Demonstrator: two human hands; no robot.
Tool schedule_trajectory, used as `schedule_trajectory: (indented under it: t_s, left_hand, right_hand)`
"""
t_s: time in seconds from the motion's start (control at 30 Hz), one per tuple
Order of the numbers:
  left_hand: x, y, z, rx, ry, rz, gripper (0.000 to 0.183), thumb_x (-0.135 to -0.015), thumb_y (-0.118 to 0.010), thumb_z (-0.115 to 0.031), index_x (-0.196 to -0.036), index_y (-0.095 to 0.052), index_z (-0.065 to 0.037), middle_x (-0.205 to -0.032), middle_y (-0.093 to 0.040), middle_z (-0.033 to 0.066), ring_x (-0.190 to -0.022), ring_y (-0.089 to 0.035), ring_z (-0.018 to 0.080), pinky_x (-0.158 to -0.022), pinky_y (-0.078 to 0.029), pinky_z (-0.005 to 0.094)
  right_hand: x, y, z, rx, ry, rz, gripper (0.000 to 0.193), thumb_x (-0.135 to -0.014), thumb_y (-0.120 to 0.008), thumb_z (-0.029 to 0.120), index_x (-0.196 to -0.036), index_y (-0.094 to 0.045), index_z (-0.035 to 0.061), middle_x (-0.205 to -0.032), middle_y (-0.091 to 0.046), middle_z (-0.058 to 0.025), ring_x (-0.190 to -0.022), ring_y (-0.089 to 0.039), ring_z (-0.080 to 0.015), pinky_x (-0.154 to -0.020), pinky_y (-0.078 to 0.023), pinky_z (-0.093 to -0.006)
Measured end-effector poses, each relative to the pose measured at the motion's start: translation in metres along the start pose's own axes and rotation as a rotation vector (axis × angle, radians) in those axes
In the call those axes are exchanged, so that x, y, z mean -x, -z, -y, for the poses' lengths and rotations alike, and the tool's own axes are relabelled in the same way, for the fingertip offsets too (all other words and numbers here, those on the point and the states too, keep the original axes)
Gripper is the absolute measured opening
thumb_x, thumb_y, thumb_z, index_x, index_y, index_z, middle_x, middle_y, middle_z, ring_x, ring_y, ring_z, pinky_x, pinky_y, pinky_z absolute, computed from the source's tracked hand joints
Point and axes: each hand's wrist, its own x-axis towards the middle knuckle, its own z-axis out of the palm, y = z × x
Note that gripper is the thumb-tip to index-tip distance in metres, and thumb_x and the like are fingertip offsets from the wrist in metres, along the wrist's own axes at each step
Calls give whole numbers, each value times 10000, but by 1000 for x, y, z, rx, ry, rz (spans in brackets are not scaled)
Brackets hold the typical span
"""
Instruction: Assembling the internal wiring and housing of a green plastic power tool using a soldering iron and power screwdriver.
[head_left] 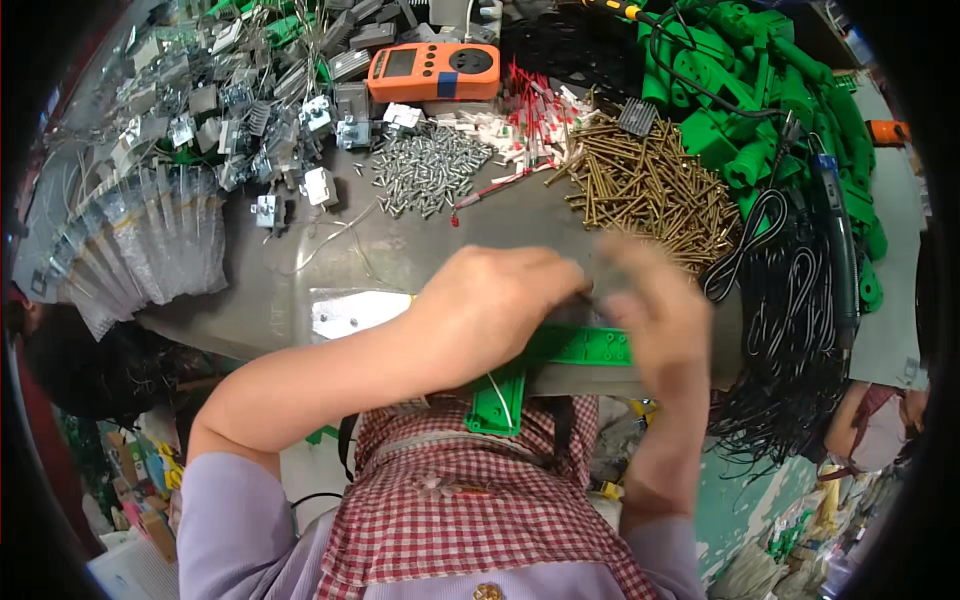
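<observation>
Checked apron (450, 525) nearest you. Beyond it, green casing (580, 346) at near edge of table (420, 250), between your hands. Left hand (490, 305) curls over casing; fingertips obscured, cannot tell grip. Right hand (655, 305) blurred at casing's right end; cannot tell grip. Brace casing firmly; keep white wire (503, 398) unpinched.

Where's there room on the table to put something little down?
Bare grey tabletop shows between the silver screws and the left hand, and between the bubble-wrapped bundle and the shiny white piece. It's crowded on the right: gold screws, black cables, green parts.
</observation>
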Motion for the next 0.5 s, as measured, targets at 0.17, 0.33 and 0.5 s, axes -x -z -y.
schedule_trajectory:
  t_s: [0.17, 0.33, 0.5]
  left_hand:
    - [-35, 5, 41, 157, 283, -239, 203, -825, -679, -141, -990, -636, -31, -866, -650, 119, -765, -659, 236, -657, -518, 352]
    - [-80, -18, 94, -322, 15, -305, 173, -787, -676, -143, -925, -660, -41, -859, -598, 104, -839, -600, 274, -729, -485, 399]
    - [-88, -27, 106, -561, -22, -281, 111, -712, -656, -98, -792, -599, -47, -858, -567, 97, -894, -557, 282, -789, -457, 383]
  right_hand:
    - [-9, -24, -31, -528, -490, 248, 200, -927, -562, 133, -1050, -621, -15, -769, -647, -69, -624, -570, -111, -577, -448, -239]
    - [-12, -26, -35, -901, -601, 238, 201, -956, -485, 85, -1106, -564, -23, -755, -623, -70, -630, -529, -79, -591, -438, -226]
    - [-9, -30, -38, -991, -533, 186, 72, -932, -367, -2, -882, -412, 24, -880, -599, -127, -712, -541, -119, -674, -453, -251]
